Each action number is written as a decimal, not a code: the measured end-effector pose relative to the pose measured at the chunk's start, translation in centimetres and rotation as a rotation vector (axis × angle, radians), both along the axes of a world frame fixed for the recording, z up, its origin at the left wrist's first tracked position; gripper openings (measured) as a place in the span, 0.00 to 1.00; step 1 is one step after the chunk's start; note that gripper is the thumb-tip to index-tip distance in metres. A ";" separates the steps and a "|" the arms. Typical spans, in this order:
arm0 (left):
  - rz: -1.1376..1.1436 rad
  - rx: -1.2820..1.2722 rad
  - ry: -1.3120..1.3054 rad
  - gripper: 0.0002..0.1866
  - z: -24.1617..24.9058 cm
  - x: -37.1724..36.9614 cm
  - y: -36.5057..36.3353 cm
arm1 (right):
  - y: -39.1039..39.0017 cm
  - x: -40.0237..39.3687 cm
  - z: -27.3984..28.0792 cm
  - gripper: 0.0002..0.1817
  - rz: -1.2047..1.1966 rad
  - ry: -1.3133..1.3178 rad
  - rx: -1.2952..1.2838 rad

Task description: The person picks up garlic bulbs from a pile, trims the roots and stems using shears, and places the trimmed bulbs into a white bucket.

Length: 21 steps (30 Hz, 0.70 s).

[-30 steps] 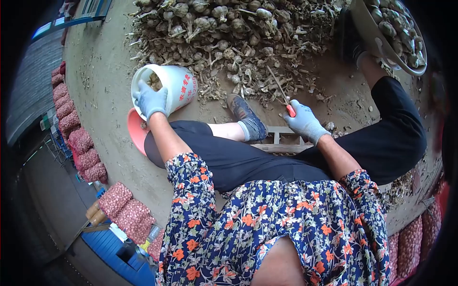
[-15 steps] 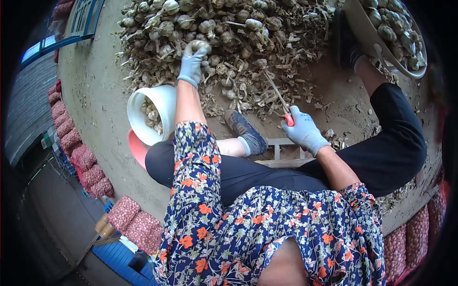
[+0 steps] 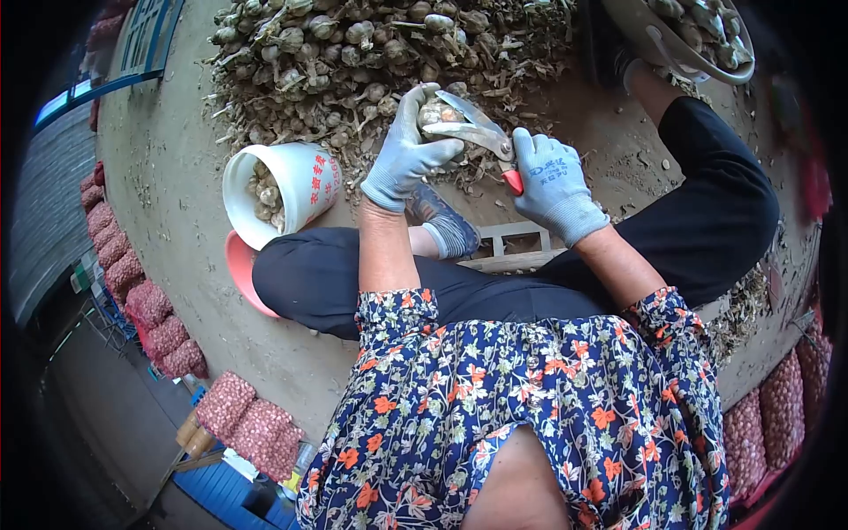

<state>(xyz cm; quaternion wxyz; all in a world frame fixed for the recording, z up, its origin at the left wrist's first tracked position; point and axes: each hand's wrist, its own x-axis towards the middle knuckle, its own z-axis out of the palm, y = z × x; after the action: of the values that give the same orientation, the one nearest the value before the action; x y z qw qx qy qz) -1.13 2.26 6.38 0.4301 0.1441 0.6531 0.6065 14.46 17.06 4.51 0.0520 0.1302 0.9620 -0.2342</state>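
My left hand (image 3: 408, 152), in a grey-blue work glove, is closed around a garlic bulb (image 3: 435, 113) in front of the heap. From the right, my right hand (image 3: 555, 181) grips pruning shears (image 3: 481, 131) with red handles. Their blades are spread, lying across the bulb close to my left fingers. Behind both hands spreads a large heap of garlic bulbs (image 3: 305, 66) with dry stalks and loose skins. Beside my left knee, a white bucket (image 3: 305, 190) with red lettering lies tilted, with garlic inside.
A beige bucket (image 3: 664, 55) holding garlic bulbs is at the upper right, near my right foot. A pink-red rim (image 3: 243, 274) shows beside my left knee. Filled mesh sacks (image 3: 252, 424) line the left side, and more sacks (image 3: 777, 402) stand at lower right.
My left hand has come back from the heap with a garlic bulb. The shears have swung left and up from pointing at the heap, and their blades have spread at the bulb.
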 end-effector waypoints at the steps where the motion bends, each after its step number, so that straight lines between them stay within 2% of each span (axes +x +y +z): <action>1: 0.018 0.029 0.099 0.42 -1.2 0.1 -0.3 | -0.1 0.3 0.1 0.21 -0.001 0.003 -0.001; 4: 0.064 0.039 0.198 0.40 -1.2 1.3 0.1 | -0.3 1.2 0.3 0.22 0.007 0.032 0.051; 6: 0.092 0.051 0.156 0.38 -2.2 2.0 0.4 | -1.1 1.4 0.6 0.23 -0.055 -0.094 0.039; 8: 0.226 0.145 0.122 0.36 -2.6 3.1 0.7 | -1.0 1.6 1.1 0.23 -0.062 -0.157 0.008; 14: 0.219 -0.021 0.218 0.42 -2.1 4.2 1.2 | -1.7 1.9 1.2 0.22 -0.069 -0.311 -0.142; 16: 0.275 -0.197 0.617 0.41 -3.8 4.7 1.6 | -2.1 1.8 1.4 0.21 -0.065 -0.316 -0.168; 17: 0.307 -0.238 0.737 0.39 -4.0 4.9 2.1 | -2.2 1.6 1.5 0.20 -0.056 -0.360 -0.246; 20: 0.339 -0.242 0.745 0.37 -3.6 5.4 2.2 | -2.4 1.6 0.9 0.18 -0.050 -0.379 -0.344; 21: 0.362 -0.229 0.736 0.36 -3.7 5.2 2.4 | -2.2 1.5 0.8 0.20 -0.052 -0.417 -0.363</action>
<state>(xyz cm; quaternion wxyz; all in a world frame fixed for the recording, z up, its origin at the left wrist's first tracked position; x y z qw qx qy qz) 4.10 4.62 2.73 0.0679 0.1853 0.8410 0.5038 15.92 14.88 5.32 0.2654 0.1886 0.8691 -0.3723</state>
